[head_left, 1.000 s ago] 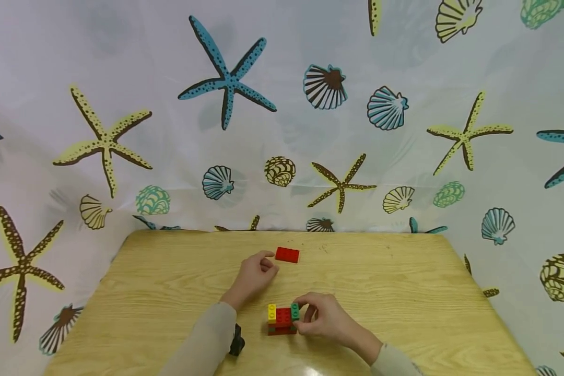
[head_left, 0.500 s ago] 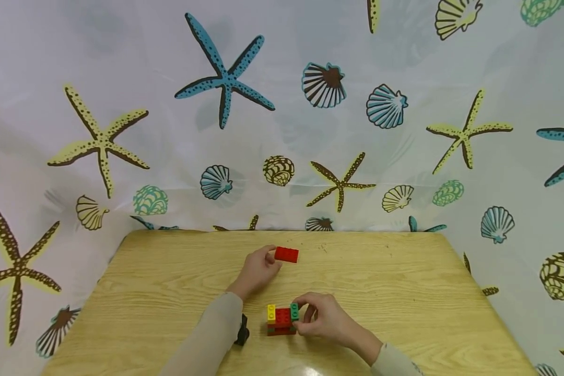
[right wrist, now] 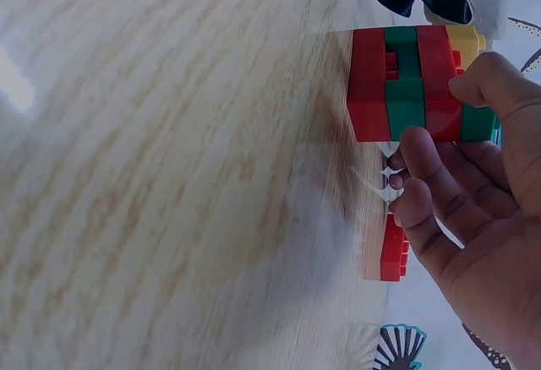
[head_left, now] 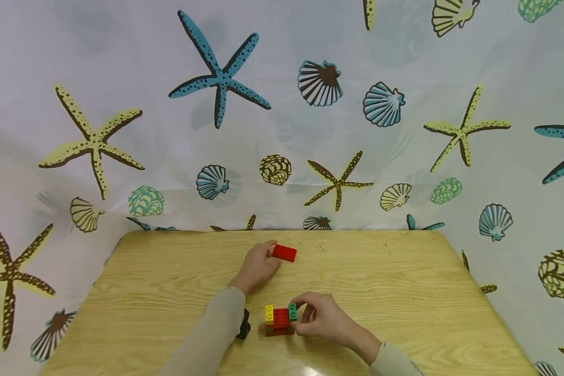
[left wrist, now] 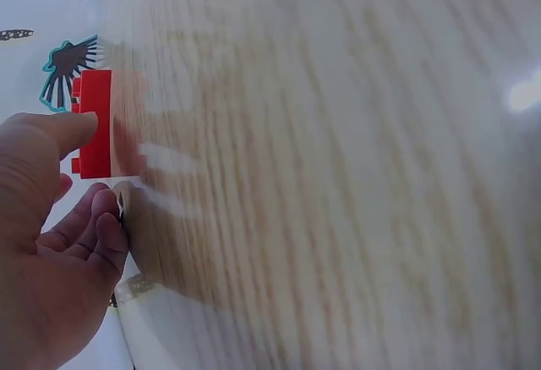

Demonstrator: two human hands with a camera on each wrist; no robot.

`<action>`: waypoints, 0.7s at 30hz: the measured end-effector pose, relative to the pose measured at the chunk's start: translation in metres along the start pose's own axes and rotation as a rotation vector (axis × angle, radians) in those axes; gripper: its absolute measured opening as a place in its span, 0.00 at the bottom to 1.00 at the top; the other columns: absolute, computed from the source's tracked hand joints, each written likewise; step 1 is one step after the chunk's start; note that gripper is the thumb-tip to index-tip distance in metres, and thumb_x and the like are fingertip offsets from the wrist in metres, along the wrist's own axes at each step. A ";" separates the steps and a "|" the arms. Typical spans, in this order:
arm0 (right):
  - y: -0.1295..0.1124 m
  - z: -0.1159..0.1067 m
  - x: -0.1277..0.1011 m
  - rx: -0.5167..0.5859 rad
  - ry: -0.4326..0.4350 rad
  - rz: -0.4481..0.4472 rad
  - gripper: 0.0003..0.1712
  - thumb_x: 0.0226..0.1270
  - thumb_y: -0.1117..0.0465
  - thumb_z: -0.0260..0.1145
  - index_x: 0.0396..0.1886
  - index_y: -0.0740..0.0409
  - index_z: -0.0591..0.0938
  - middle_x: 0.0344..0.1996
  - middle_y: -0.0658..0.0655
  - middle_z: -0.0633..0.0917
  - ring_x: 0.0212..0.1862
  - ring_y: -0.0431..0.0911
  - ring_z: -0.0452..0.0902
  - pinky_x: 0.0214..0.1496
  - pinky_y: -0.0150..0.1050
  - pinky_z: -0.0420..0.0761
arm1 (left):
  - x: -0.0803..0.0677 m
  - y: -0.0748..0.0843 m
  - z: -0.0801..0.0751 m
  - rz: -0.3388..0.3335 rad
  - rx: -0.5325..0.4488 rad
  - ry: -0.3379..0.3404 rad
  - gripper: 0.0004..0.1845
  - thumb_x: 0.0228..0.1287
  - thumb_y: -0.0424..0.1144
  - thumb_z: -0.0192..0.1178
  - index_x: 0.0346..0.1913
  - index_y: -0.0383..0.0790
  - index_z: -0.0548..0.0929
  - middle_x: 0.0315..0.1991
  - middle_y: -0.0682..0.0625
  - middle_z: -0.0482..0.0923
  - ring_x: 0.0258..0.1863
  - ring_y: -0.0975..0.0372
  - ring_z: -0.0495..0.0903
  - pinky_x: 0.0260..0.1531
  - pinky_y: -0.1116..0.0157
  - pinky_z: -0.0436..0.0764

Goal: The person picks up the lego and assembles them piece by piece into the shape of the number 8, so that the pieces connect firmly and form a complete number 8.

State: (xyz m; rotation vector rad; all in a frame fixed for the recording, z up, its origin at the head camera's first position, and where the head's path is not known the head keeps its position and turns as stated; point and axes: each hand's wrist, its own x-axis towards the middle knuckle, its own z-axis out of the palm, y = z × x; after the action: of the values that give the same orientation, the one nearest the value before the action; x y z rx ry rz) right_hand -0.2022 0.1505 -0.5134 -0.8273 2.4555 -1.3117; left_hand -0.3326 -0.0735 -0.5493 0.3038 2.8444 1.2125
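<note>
Two plastic things are in hand on the wooden tabletop [head_left: 404, 292]: a loose red brick [head_left: 284, 253] toward the far edge and a small block stack [head_left: 279, 319] of red, green and yellow studded bricks nearer the person. The red brick is a flat, oblong studded piece with open tabletop to its right and behind it. The left hand [head_left: 257, 265] pinches its left end between thumb and curled fingers. The block stack sits on the pale, grained wood well apart from the brick, with wide bare tabletop on both sides. The right hand [head_left: 321, 316] grips its right side, fingers curled round the green brick. A small black object [head_left: 244, 329] lies just left of the stack, beside the left sleeve.
</note>
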 end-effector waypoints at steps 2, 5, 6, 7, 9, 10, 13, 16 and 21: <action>0.000 0.000 0.000 0.000 -0.001 0.001 0.20 0.66 0.60 0.75 0.57 0.58 0.85 0.40 0.57 0.88 0.33 0.32 0.81 0.35 0.29 0.81 | 0.000 0.000 0.000 0.006 0.009 -0.003 0.32 0.71 0.39 0.64 0.76 0.38 0.72 0.44 0.44 0.77 0.39 0.56 0.73 0.47 0.55 0.79; 0.001 0.000 0.000 -0.005 -0.003 0.012 0.20 0.66 0.60 0.75 0.57 0.56 0.85 0.39 0.55 0.88 0.33 0.32 0.81 0.36 0.29 0.81 | 0.001 0.001 -0.001 0.018 0.022 -0.003 0.31 0.71 0.38 0.65 0.75 0.38 0.74 0.43 0.44 0.76 0.38 0.56 0.73 0.45 0.57 0.77; 0.001 0.000 0.000 -0.009 -0.003 0.015 0.20 0.66 0.60 0.74 0.57 0.56 0.85 0.39 0.55 0.88 0.33 0.32 0.81 0.36 0.29 0.81 | 0.001 0.000 -0.001 0.019 0.029 -0.003 0.30 0.71 0.38 0.65 0.74 0.39 0.75 0.43 0.44 0.77 0.39 0.56 0.73 0.44 0.57 0.77; 0.001 0.000 0.000 -0.010 -0.003 0.016 0.20 0.66 0.60 0.74 0.57 0.56 0.85 0.39 0.55 0.89 0.33 0.32 0.81 0.36 0.29 0.81 | 0.002 0.000 -0.001 0.019 0.035 -0.003 0.29 0.72 0.38 0.66 0.73 0.39 0.76 0.43 0.44 0.77 0.39 0.56 0.73 0.44 0.57 0.77; 0.002 0.000 0.000 -0.008 -0.003 0.018 0.20 0.66 0.60 0.74 0.57 0.57 0.85 0.39 0.55 0.88 0.33 0.32 0.81 0.36 0.29 0.81 | 0.003 -0.001 0.000 0.017 0.046 -0.004 0.27 0.72 0.39 0.67 0.71 0.40 0.77 0.44 0.43 0.78 0.40 0.55 0.74 0.45 0.56 0.78; 0.002 0.000 0.000 -0.007 -0.003 0.018 0.20 0.66 0.60 0.74 0.57 0.57 0.85 0.39 0.55 0.88 0.33 0.32 0.81 0.36 0.29 0.81 | 0.003 -0.002 0.000 0.015 0.045 -0.004 0.26 0.72 0.39 0.67 0.70 0.41 0.78 0.45 0.43 0.78 0.40 0.55 0.75 0.45 0.55 0.79; 0.002 0.001 0.000 -0.006 0.001 0.011 0.20 0.66 0.60 0.74 0.57 0.58 0.85 0.39 0.56 0.89 0.33 0.32 0.81 0.36 0.29 0.81 | 0.003 -0.003 0.001 0.013 0.043 -0.010 0.23 0.71 0.40 0.69 0.66 0.41 0.80 0.46 0.42 0.79 0.42 0.54 0.77 0.48 0.53 0.81; 0.002 0.002 0.001 -0.009 0.006 0.002 0.20 0.66 0.60 0.74 0.56 0.59 0.86 0.38 0.57 0.89 0.32 0.31 0.81 0.35 0.29 0.81 | 0.004 -0.004 0.002 0.013 0.043 -0.019 0.24 0.70 0.41 0.71 0.66 0.41 0.80 0.46 0.43 0.80 0.43 0.54 0.77 0.49 0.52 0.81; 0.002 0.002 0.000 -0.018 0.009 0.010 0.20 0.66 0.60 0.74 0.56 0.57 0.86 0.36 0.55 0.88 0.32 0.31 0.80 0.35 0.29 0.80 | 0.004 -0.005 0.002 0.054 0.086 -0.030 0.27 0.71 0.41 0.70 0.69 0.37 0.79 0.46 0.43 0.80 0.44 0.54 0.78 0.51 0.52 0.81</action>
State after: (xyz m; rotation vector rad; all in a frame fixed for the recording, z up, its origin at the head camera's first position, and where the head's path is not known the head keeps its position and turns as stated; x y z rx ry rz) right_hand -0.2022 0.1499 -0.5161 -0.8138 2.4784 -1.2951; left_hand -0.3370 -0.0748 -0.5540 0.4006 2.8855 1.0861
